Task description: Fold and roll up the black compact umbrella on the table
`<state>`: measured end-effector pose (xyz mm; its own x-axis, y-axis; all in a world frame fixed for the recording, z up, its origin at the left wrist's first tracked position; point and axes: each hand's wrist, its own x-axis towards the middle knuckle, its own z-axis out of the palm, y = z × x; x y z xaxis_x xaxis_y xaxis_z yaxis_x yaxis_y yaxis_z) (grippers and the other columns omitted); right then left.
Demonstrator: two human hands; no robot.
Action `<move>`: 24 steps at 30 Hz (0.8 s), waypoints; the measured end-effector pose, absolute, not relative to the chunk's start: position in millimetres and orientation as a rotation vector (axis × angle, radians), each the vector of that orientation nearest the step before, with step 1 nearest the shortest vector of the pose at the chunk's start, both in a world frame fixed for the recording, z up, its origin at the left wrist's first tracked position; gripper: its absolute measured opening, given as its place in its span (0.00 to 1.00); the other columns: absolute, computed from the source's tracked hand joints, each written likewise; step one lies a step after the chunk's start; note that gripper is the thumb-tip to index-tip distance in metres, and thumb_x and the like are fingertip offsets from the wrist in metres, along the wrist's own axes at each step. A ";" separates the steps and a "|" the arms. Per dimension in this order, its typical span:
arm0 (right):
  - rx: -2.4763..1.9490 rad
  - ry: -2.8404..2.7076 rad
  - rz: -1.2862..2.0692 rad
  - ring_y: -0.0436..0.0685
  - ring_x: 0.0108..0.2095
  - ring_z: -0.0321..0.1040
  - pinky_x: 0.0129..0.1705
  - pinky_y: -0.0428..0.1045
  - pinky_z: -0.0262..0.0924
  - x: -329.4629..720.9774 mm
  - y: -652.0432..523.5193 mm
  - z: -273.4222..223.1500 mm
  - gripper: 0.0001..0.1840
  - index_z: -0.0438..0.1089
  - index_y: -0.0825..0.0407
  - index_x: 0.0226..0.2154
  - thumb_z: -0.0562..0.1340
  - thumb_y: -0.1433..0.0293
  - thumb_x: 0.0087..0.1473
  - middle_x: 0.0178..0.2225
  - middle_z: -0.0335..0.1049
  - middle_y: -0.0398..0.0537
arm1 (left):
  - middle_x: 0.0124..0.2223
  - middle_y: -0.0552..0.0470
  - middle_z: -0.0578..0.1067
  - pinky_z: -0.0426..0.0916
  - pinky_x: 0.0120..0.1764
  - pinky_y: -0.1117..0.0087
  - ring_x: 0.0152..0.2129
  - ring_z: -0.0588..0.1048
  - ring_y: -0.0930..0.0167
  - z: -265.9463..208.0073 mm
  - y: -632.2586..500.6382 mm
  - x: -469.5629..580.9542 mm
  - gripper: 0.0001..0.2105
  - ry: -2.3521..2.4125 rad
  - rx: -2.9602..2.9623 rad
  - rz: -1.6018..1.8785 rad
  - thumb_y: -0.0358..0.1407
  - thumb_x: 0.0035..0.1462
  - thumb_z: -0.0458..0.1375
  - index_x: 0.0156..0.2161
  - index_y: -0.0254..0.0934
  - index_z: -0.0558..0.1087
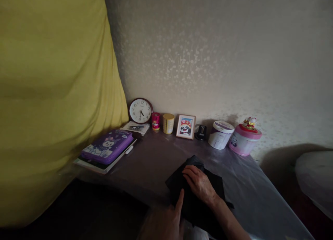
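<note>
A piece of folded black fabric (pixel 194 205) lies loosely bunched near the front edge of the table; its exact kind does not show. My right hand (pixel 200 184) rests on its upper part, fingers bent close together and gripping the cloth. Lower down and to the left is my left hand (pixel 166 221), blurred by motion. One finger of it stretches forward against the fabric's left side, while its other fingers are smeared or out of sight.
A purple case (pixel 109 146) lies on a book (pixel 105 170) at the left. Along the wall stand a clock (pixel 141 110), a red can (pixel 155 121), a yellow can (pixel 168 124), a framed panda picture (pixel 185 126), a white tub (pixel 220 135) and a pink tub (pixel 244 142). A yellow curtain (pixel 57 94) hangs left.
</note>
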<state>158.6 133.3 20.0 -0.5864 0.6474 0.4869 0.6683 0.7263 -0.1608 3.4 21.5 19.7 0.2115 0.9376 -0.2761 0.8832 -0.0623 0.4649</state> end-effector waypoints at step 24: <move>-1.068 -2.173 -0.069 0.59 0.52 0.65 0.53 0.59 0.60 200.6 180.5 -7.2 0.17 0.68 0.51 0.48 0.50 0.65 0.62 0.48 0.71 0.54 | 0.43 0.40 0.77 0.66 0.40 0.55 0.38 0.74 0.55 0.3 27.5 6.9 0.40 1.787 2.052 -0.060 0.37 0.53 0.52 0.64 0.40 0.32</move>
<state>200.6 180.5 -7.2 -0.4116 0.6741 0.6133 0.7117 0.6581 -0.2456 6.9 27.5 0.3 0.1740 0.9380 -0.2998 0.9561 -0.0881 0.2795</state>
